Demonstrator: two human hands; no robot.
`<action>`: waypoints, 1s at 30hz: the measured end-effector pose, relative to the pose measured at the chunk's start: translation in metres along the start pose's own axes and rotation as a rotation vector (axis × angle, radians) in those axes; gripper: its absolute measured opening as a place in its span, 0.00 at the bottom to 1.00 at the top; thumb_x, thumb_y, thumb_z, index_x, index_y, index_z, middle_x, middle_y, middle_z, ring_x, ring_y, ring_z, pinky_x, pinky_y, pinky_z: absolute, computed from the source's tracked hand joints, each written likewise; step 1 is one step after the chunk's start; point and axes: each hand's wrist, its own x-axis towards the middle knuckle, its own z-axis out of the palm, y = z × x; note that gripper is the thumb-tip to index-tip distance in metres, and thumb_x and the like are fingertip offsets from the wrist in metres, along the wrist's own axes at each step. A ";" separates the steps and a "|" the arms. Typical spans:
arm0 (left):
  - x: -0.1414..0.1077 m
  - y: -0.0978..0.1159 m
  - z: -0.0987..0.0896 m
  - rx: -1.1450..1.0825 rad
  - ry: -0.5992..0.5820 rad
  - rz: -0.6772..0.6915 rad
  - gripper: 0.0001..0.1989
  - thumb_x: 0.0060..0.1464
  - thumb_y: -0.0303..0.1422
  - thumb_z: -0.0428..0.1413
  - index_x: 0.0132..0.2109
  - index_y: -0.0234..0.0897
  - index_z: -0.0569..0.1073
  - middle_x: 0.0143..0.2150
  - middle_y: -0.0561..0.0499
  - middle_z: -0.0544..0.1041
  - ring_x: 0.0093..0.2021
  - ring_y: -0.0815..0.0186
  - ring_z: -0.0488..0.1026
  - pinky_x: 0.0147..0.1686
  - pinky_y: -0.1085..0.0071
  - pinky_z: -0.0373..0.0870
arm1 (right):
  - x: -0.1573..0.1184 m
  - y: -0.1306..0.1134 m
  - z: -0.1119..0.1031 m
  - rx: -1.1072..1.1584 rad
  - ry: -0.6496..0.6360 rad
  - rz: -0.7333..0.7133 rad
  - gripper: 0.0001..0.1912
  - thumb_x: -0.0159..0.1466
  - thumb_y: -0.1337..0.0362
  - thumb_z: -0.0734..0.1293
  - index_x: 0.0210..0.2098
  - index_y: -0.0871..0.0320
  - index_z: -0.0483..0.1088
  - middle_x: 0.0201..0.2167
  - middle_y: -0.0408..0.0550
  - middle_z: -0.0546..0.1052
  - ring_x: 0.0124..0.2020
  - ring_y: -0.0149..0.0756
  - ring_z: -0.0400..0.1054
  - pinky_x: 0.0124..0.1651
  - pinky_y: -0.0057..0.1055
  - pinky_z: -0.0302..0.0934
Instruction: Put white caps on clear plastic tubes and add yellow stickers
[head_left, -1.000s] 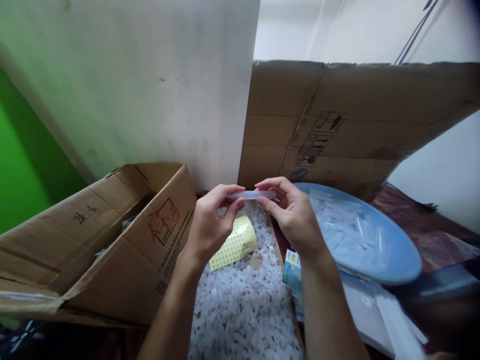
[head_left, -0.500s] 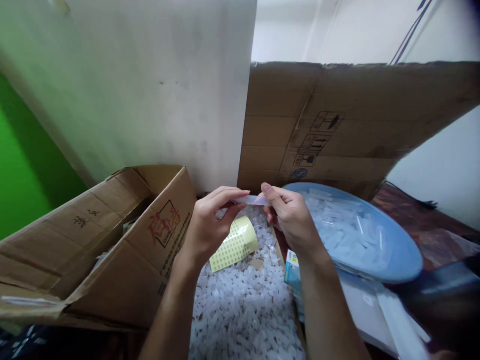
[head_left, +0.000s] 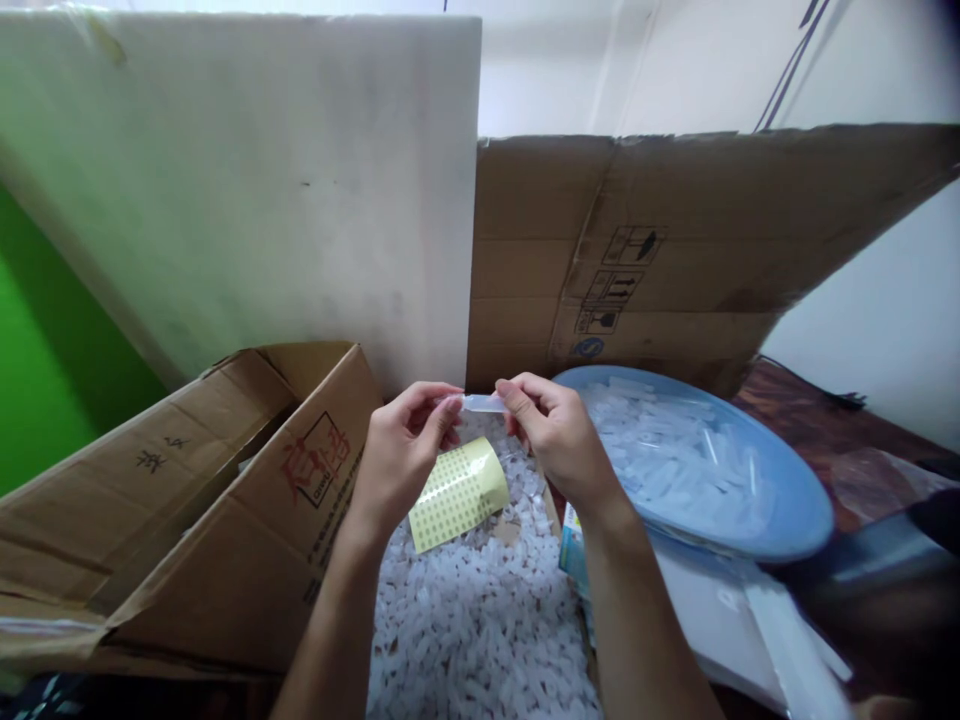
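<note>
At the frame's centre, our left hand (head_left: 397, 450) and right hand (head_left: 555, 435) pinch a slim translucent plastic piece (head_left: 484, 403). We see a yellow sticker sheet (head_left: 459, 497) just below, a blue basin (head_left: 814, 525) at right.

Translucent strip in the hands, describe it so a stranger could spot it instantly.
Follow the right edge of the large white panel down to its bottom. Just there in the view, the left hand and right hand hold the short translucent strip between them. Unlike the loose whitish pieces spread below, it alone is held up.
</note>
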 end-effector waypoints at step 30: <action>-0.004 0.005 0.019 -0.204 0.154 0.170 0.09 0.63 0.29 0.60 0.49 0.40 0.79 0.50 0.46 0.81 0.52 0.62 0.78 0.55 0.65 0.76 | 0.002 0.006 0.010 0.368 -0.022 0.243 0.25 0.67 0.42 0.68 0.28 0.58 0.69 0.15 0.37 0.62 0.14 0.23 0.52 0.17 0.23 0.45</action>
